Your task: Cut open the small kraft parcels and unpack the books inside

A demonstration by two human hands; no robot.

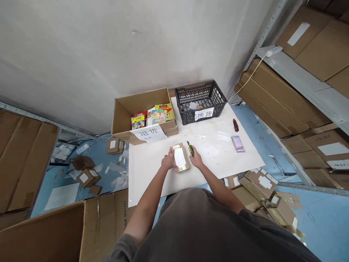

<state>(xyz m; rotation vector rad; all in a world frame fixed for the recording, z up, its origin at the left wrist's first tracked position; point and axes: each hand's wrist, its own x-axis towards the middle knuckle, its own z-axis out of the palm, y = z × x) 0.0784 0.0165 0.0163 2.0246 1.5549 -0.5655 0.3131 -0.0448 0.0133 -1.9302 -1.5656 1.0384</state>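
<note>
The left hand [168, 161], spread moderately wide, holds the taped parcel [179, 156] on the table [147, 171], just left of the right hand [196, 160]. That hand has a narrow grip on a cutter [190, 148]. The parcel appears to be being steadied; bringing the cutter nearer calls for keeping its tip clear of the left fingertips.

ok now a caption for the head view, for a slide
Left hand steadies a small taped parcel on a white table while the right hand holds a box cutter.
</note>
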